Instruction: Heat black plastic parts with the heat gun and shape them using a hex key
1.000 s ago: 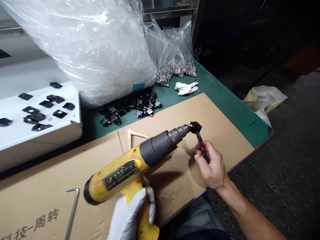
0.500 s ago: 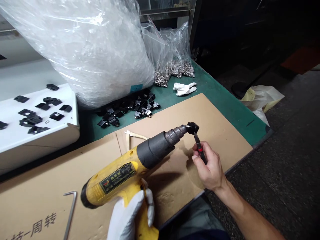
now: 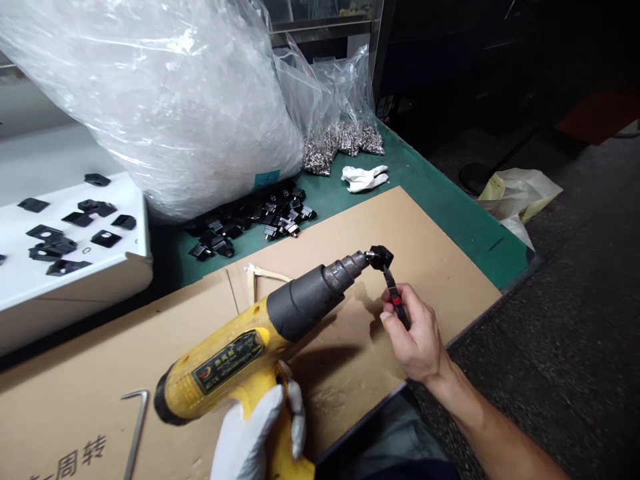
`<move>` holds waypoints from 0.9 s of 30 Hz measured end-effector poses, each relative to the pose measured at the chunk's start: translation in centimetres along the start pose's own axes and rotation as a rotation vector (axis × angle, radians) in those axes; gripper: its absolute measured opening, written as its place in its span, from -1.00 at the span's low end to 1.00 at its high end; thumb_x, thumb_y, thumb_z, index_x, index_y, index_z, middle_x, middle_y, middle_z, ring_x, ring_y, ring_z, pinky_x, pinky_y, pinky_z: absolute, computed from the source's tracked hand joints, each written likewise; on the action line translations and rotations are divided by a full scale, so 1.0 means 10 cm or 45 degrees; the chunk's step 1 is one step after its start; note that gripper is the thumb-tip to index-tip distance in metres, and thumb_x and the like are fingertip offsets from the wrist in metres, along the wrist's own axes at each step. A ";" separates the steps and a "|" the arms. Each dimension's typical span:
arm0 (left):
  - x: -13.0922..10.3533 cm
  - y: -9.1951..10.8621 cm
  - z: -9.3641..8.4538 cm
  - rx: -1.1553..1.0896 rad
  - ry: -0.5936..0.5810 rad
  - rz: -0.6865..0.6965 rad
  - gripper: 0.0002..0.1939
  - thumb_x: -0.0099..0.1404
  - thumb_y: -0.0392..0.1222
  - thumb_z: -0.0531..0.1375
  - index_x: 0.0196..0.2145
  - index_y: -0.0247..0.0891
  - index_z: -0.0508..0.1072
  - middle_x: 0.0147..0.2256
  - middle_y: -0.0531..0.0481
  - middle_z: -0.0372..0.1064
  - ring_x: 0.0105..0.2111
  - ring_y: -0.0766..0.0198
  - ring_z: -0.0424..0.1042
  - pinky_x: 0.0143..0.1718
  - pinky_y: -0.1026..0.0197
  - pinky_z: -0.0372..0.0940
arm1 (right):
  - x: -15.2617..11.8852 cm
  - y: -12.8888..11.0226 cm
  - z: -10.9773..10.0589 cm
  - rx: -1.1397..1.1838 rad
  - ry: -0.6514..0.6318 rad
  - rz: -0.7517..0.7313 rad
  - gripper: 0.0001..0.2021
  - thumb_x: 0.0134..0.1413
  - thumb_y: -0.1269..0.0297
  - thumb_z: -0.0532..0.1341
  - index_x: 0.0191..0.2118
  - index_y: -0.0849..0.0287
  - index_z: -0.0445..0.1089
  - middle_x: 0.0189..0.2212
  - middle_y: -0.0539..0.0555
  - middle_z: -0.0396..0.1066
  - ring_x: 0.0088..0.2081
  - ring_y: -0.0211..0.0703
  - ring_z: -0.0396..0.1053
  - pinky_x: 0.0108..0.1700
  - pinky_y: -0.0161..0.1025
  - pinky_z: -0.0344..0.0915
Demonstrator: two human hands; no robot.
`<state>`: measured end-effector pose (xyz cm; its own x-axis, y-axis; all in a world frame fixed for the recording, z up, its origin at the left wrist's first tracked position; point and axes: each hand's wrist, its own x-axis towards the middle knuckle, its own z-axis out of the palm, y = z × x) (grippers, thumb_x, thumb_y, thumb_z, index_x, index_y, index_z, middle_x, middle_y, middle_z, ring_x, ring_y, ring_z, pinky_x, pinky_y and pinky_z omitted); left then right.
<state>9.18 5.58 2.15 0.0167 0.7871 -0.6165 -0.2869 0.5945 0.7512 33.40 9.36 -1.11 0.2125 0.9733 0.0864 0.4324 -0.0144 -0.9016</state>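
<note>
1. One yellow heat gun (image 3: 215, 373), its dark stepped nozzle (image 3: 345, 272) pointing up and to the right above the cardboard sheet (image 3: 445, 273).
2. One left hand (image 3: 247, 433), white-gloved; its fingers are wrapping closed around the heat gun's handle.
3. One right hand (image 3: 417, 337), bare; thumb and fingers are pinching closed on a slim black tool (image 3: 395, 293) with a red band.
4. One small black part (image 3: 382, 257), sitting at the tool's tip, its metal pin facing the nozzle; whether pin and nozzle are touching, I cannot tell.
5. One bent metal hex key (image 3: 137, 433), lying on the cardboard, left of the heat gun.
6. Many black pieces (image 3: 220, 240), lying heaped on the green bench (image 3: 425, 177) beyond the cardboard.
7. Several black blocks (image 3: 106, 238), resting in a white tray (image 3: 137, 273) at left.
8. Some clear bags (image 3: 320, 100), holding small metal pieces (image 3: 316, 159) and standing at the back.
</note>
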 end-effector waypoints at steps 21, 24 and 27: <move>0.02 -0.03 -0.01 -0.056 0.004 -0.030 -0.55 0.17 0.16 0.36 -0.19 -0.20 0.38 -0.50 0.08 0.43 -0.67 0.35 0.21 -0.62 0.28 0.14 | -0.01 -0.07 0.03 0.007 -0.013 0.029 -0.85 0.14 0.40 0.15 -0.15 0.13 0.30 -0.41 -0.07 0.33 -0.41 -0.20 0.31 -0.35 -0.26 0.24; 0.02 -0.04 -0.01 -0.052 0.005 -0.035 -0.54 0.16 0.18 0.36 -0.19 -0.20 0.36 -0.50 0.08 0.43 -0.68 0.35 0.20 -0.63 0.28 0.13 | -0.01 -0.07 0.03 -0.001 -0.014 0.028 -0.85 0.13 0.40 0.15 -0.15 0.12 0.30 -0.42 -0.08 0.33 -0.44 -0.21 0.30 -0.37 -0.27 0.24; 0.03 -0.04 -0.02 -0.070 0.019 -0.047 -0.53 0.15 0.17 0.36 -0.20 -0.21 0.36 -0.51 0.07 0.43 -0.68 0.36 0.20 -0.63 0.28 0.11 | -0.01 -0.08 0.04 -0.015 -0.010 0.023 -0.85 0.13 0.41 0.15 -0.16 0.12 0.30 -0.42 -0.08 0.33 -0.42 -0.21 0.31 -0.36 -0.27 0.25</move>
<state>9.09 5.55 1.64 0.0142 0.7621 -0.6473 -0.3382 0.6129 0.7142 32.73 9.31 -0.57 0.2132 0.9747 0.0667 0.4387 -0.0345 -0.8980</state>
